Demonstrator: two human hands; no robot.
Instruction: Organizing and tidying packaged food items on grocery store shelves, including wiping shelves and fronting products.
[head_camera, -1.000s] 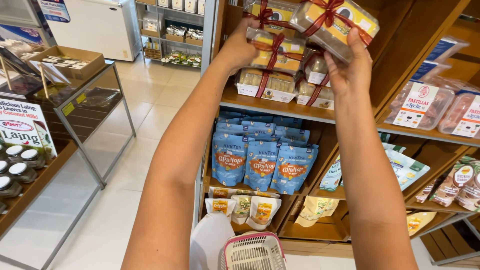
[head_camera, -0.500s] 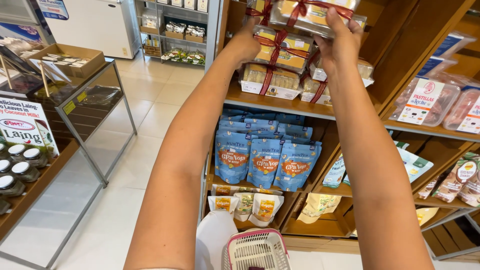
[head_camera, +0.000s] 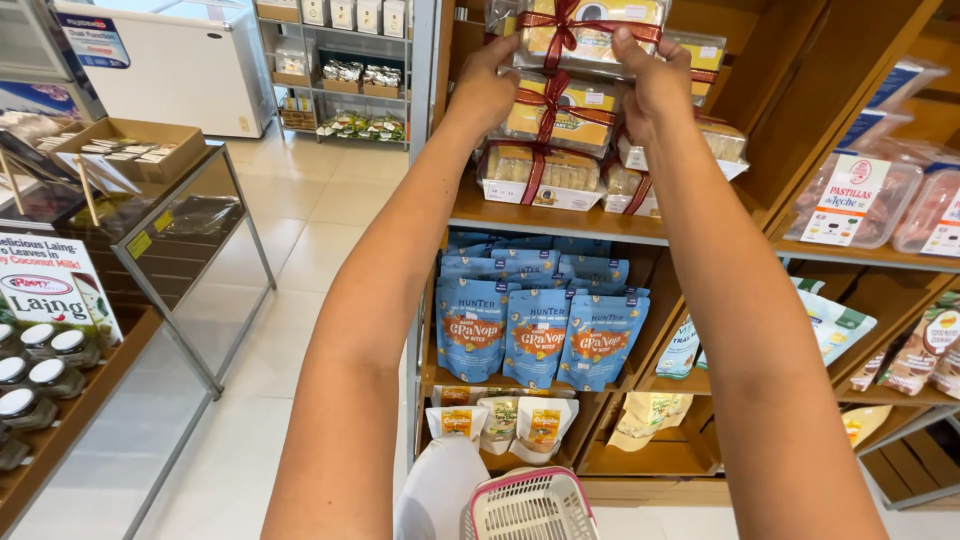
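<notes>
- At the bottom edge of the view, a pink-rimmed shopping basket (head_camera: 528, 505) sits just below the person's forearms, over a pale tiled floor (head_camera: 300, 260).
- Beyond it, the lower wooden shelves (head_camera: 560, 222) carry white pouches (head_camera: 500, 422) and, one tier up, a row of blue stand-up pouches (head_camera: 540, 335).
- To the left, a glass-sided counter (head_camera: 190, 215) holds a cardboard tray (head_camera: 140, 150), with lidded jars (head_camera: 40, 360) on a low ledge nearby.
- Up on the higher shelf, the left hand (head_camera: 485, 85) and the right hand (head_camera: 655, 85) each close around an end of a clear box tied with red ribbon (head_camera: 590, 30), which rests atop a stack of similar ribboned boxes (head_camera: 550, 140).
- On the right, slanted shelves show flat clear packs of sweets (head_camera: 860, 200).
- Farthest back, a white chest freezer (head_camera: 170, 60) stands beside a metal rack of goods (head_camera: 350, 70).
</notes>
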